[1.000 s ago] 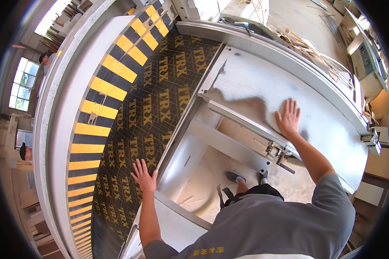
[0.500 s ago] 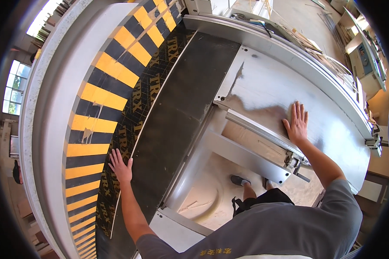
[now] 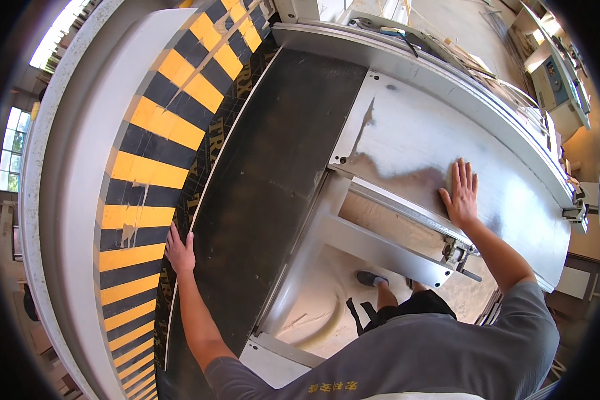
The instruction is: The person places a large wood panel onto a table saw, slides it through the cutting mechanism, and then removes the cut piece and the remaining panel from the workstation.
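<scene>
Left hand (image 3: 180, 252), head view: my fingers lie straight and close together, thumb apart, over the patterned board (image 3: 215, 140).
Board: directly under those fingers, a narrow strip showing, its pale edge (image 3: 202, 200) running ahead past my thumb.
Striped beam (image 3: 143, 217): just beside my left fingertips, bounding their outer side; I can't tell whether they touch.
Black bed (image 3: 267, 167): bare room inward from my left thumb.
Right hand (image 3: 463, 200): palm down, fingers a little apart, on the metal table (image 3: 513, 167).
Fence (image 3: 380, 57): along the table's far edge, well beyond my right fingertips.
Framed opening (image 3: 297, 250): between my hands; my legs and a dark shoe (image 3: 367, 277) show inside.
Crank (image 3: 472, 275): below my right palm.
</scene>
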{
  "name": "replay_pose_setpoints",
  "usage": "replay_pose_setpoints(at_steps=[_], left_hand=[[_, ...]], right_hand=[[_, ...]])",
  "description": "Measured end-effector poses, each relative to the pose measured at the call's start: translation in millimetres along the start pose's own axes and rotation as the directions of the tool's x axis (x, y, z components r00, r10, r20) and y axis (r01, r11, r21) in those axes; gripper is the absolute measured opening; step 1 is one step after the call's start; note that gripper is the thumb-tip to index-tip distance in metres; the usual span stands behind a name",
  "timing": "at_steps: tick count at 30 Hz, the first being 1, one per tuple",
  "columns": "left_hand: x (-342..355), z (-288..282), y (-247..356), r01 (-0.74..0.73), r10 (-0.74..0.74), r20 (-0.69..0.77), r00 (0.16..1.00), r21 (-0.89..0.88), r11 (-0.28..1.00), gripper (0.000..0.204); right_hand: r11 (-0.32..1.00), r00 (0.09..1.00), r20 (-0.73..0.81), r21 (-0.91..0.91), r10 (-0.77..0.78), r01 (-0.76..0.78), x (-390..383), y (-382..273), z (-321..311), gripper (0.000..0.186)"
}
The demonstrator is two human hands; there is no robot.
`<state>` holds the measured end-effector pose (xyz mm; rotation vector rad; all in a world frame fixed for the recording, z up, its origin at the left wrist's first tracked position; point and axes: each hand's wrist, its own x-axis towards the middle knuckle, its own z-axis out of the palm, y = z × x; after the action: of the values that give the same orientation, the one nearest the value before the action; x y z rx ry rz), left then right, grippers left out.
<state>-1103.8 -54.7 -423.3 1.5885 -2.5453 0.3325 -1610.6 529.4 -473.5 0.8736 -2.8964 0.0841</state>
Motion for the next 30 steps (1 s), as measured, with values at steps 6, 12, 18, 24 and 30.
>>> replay_pose_setpoints(at_steps=[6, 12, 18, 24, 30], left_hand=[[2, 5, -5, 0.010, -0.010, -0.011, 1.000, 0.005, 1.000, 0.074], [2, 4, -12, 0.001, -0.001, 0.005, 1.000, -0.020, 1.000, 0.073], [9, -10, -15, 0.022, -0.021, 0.049, 0.999, -0.039, 0.999, 0.074], [12, -22, -16, 0.100, -0.088, 0.163, 0.983, -0.062, 0.993, 0.071], [19, -18, -21, 0.056, -0.054, 0.064, 0.997, -0.043, 0.997, 0.075]], right_hand=[[1.000, 1.000, -0.020, -0.013, -0.003, 0.003, -16, -3, -5, 0.081], [1.000, 1.000, 0.012, -0.024, 0.016, -0.016, -26, -6, -15, 0.081], [0.999, 0.999, 0.029, -0.031, 0.030, -0.029, -33, -10, -21, 0.081], [0.999, 0.999, 0.031, -0.033, 0.019, -0.018, -35, -13, -23, 0.080], [0.999, 0.999, 0.030, -0.036, 0.021, -0.020, -31, -13, -18, 0.080]])
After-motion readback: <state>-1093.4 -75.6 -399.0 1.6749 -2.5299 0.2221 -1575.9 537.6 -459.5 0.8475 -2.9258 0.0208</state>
